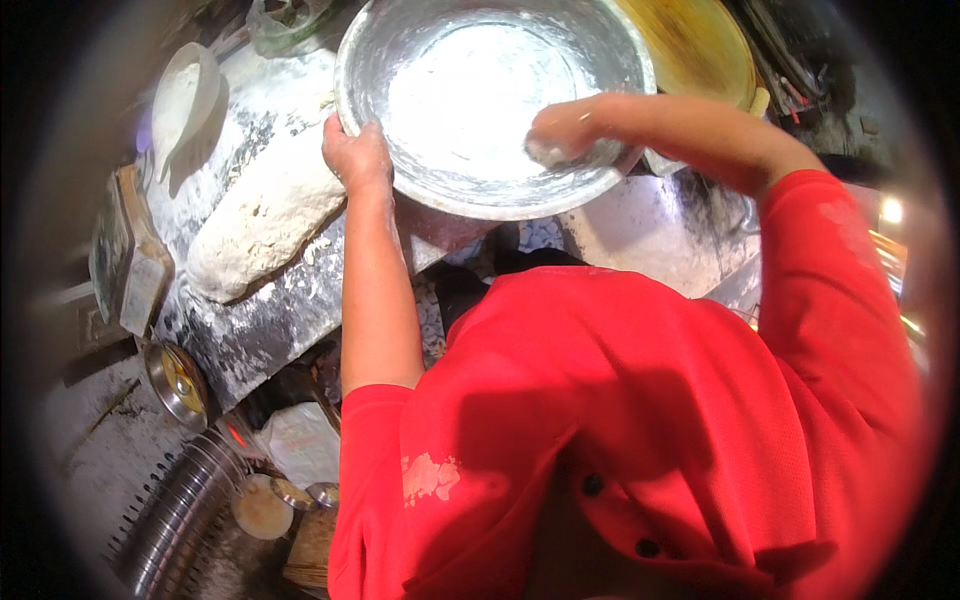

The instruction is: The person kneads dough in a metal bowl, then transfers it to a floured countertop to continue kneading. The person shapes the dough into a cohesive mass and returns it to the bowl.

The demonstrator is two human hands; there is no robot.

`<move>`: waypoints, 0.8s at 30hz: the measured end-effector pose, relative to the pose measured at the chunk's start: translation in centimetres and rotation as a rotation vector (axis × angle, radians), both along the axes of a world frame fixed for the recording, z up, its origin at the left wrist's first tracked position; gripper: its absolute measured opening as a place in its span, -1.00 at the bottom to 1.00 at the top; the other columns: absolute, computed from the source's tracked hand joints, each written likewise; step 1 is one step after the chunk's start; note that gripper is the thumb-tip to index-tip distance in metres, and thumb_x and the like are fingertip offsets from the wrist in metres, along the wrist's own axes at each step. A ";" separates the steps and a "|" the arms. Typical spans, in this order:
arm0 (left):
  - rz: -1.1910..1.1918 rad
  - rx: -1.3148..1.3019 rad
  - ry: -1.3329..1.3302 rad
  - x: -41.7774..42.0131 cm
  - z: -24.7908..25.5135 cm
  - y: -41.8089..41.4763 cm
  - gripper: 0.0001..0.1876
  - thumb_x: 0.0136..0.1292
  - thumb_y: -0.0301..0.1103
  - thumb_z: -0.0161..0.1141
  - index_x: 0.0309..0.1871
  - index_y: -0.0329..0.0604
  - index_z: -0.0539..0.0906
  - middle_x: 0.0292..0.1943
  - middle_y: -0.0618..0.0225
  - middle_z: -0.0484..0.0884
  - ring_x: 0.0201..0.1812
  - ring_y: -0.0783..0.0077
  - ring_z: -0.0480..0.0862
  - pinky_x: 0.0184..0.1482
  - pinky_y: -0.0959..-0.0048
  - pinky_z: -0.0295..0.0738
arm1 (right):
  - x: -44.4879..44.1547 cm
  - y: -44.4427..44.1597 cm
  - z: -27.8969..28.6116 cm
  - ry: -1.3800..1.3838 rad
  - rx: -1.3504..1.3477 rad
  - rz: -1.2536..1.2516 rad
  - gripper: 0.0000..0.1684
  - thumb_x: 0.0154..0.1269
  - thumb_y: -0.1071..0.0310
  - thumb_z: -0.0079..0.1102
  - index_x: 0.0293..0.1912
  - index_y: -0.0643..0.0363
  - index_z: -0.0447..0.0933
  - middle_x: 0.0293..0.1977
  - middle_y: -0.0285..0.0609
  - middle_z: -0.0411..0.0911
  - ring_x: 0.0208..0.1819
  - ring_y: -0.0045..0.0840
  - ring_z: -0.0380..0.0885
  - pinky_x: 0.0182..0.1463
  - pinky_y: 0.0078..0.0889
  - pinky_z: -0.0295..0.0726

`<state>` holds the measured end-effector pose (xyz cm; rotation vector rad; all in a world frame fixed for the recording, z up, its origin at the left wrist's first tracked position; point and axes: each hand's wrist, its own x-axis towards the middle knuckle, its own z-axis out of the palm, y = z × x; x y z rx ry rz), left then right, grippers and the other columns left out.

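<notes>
A large round metal basin (409, 169) is tilted in front of me, its inside smeared with pale residue and glaring in the light. My left hand (360, 154) grips its left rim, thumb on the inner side. Inside, against the right lower wall, is my right hand (562, 135), blurred, with its fingers curled. Whether those fingers hold something cannot be made out. A long loaf-shaped mass of dough (262, 217) lies on the floured worktop (247, 356), just left of my left forearm.
A white plastic scoop (184, 97) and a plastic bag (285, 26) lie along the worktop's far side. Wooden boards (139, 255) lean at its left end, above a metal pot lid (176, 379). A round yellowish board (690, 49) is behind the basin. Stacked metal trays (180, 517) stand lower left.
</notes>
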<state>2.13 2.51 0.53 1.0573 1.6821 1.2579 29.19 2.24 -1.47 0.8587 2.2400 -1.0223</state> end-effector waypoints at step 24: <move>-0.081 -0.008 0.111 0.1 -0.3 0.4 -0.69 0.01 -0.58 0.10 -0.10 -0.36 0.52 -0.25 0.07 0.63 -0.27 0.24 0.61 -0.11 0.38 0.46 | -8.6 10.9 -4.6 0.515 0.707 -0.317 -0.57 0.11 0.26 0.19 0.01 0.05 0.44 -0.05 0.06 0.46 -0.01 -0.19 0.44 0.01 -0.15 0.42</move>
